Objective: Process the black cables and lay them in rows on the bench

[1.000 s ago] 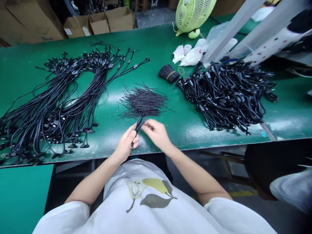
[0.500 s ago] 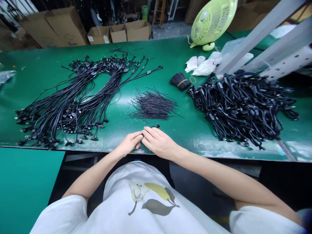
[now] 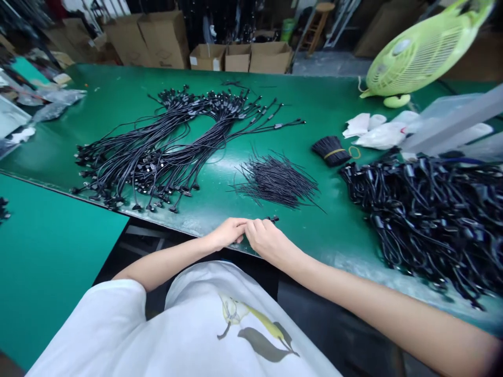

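Note:
My left hand (image 3: pixel 228 233) and my right hand (image 3: pixel 268 239) meet at the near edge of the green table (image 3: pixel 118 99), fingers closed together over a folded black cable (image 3: pixel 272 219) whose end sticks out past my right fingers. Just beyond them lies a loose pile of thin black twist ties (image 3: pixel 277 180). A long spread of laid-out black cables (image 3: pixel 168 146) sits to the left. On the right, a big tangled heap of black cables (image 3: pixel 428 209) covers the table.
A banded bundle of black ties (image 3: pixel 330 151) and a yellow rubber band (image 3: pixel 354 152) lie behind the tie pile. White plastic bags (image 3: pixel 377 133) and a light green fan (image 3: pixel 416 55) stand at the back right. Cardboard boxes (image 3: pixel 239 56) line the far edge.
My hands have come down from above the tie pile to the table's near edge, pressed together on the cable. The camera view has swung to the left.

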{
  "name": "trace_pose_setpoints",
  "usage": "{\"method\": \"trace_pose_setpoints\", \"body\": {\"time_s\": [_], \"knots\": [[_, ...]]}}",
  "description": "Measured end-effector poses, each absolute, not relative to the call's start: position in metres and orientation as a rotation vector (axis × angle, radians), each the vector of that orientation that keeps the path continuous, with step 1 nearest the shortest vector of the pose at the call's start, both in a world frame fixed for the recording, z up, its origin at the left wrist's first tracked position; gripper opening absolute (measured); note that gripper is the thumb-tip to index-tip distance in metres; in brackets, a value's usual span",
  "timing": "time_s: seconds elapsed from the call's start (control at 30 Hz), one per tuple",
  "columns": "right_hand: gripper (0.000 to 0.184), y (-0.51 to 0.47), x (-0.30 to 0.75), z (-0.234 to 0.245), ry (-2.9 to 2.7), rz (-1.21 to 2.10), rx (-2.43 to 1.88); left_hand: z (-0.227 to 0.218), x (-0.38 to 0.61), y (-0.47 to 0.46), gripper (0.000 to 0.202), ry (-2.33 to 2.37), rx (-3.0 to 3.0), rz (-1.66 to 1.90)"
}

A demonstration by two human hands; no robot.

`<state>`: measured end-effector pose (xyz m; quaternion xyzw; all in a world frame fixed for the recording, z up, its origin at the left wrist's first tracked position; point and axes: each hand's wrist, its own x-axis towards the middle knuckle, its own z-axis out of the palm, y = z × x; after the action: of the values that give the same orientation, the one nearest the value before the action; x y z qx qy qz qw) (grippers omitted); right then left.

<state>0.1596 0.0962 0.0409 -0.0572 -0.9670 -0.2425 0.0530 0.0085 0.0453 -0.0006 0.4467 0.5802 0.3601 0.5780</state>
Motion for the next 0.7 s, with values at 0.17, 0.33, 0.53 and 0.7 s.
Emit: {"method": "trace_pose_setpoints", "body": {"time_s": [0.17, 0.33, 0.53, 0.7], "knots": [[0.024, 0.107, 0.144, 0.030, -3.050, -0.507, -0.424, -0.002, 0.011, 0.047, 0.050, 1.552, 1.183, 0.790], [0.022, 0.125, 0.126, 0.026, -2.826, 0.230, -0.900, -0.001, 0.009, 0.057, 0.063, 1.614, 1.170, 0.988], [0.037, 0.130, 0.129, 0.003, -1.809, 1.570, -0.963, 0.022, -0.018, 0.060, 0.035, 1.380, 1.380, 1.304], [0.035, 0.139, 0.154, 0.007, -2.022, 1.276, -1.052, 0.022, -0.021, 0.047, 0.033, 1.229, 1.737, 0.896]]}}
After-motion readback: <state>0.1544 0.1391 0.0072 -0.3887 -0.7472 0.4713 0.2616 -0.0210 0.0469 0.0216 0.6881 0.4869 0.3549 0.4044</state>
